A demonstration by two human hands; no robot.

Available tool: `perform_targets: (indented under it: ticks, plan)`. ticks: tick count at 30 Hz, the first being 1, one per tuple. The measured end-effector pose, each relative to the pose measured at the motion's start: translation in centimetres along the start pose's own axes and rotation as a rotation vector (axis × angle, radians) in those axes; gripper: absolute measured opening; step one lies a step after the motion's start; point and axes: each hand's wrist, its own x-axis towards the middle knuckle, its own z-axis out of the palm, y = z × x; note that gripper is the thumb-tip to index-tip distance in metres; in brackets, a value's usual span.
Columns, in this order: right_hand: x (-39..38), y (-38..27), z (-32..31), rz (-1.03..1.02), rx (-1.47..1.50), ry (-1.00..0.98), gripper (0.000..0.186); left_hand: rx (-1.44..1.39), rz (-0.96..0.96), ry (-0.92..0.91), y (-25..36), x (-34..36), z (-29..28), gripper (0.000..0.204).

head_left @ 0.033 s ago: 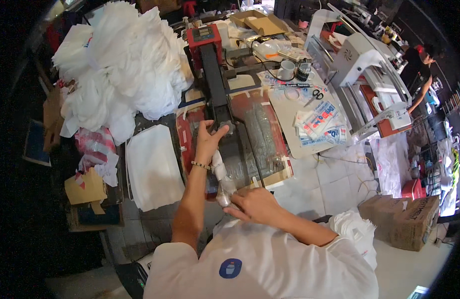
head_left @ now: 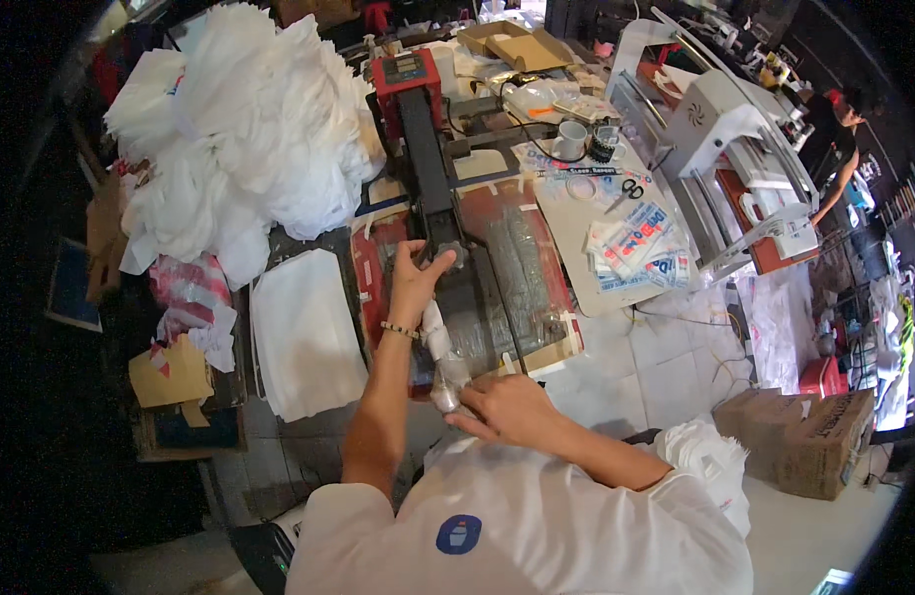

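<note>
A heat press with a red control box (head_left: 406, 69) and long black arm (head_left: 426, 159) stands over a red and grey platen (head_left: 522, 268) edged with tape. My left hand (head_left: 413, 283) grips at a grey knob (head_left: 455, 256) on the arm, thumb on its top and fingers at the side. A handle (head_left: 435, 342) wrapped in whitish material runs down toward me. My right hand (head_left: 497, 412) has its curled fingers on that handle's lower end, which is partly hidden by them.
A big white fabric pile (head_left: 234, 129) and stacked white sheets (head_left: 299, 327) lie left. Right are a board (head_left: 571, 278) with printed sheets, scissors (head_left: 628, 190), mugs (head_left: 568, 139), a white machine (head_left: 705, 119) and cardboard boxes (head_left: 814, 446). Another person (head_left: 834, 149) stands at the far right.
</note>
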Motion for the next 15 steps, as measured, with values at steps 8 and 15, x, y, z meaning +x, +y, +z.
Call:
perform_targets:
  ticks: [8, 15]
  plan:
    - [0.1, 0.0, -0.2, -0.049, 0.024, 0.054, 0.044, 0.037, -0.027, -0.011, 0.3, 0.1, -0.2, 0.058]
    - [0.2, -0.5, -1.3, 0.015, 0.042, -0.076, 0.047, 0.066, -0.034, -0.004, 0.7, 0.0, -0.2, 0.060]
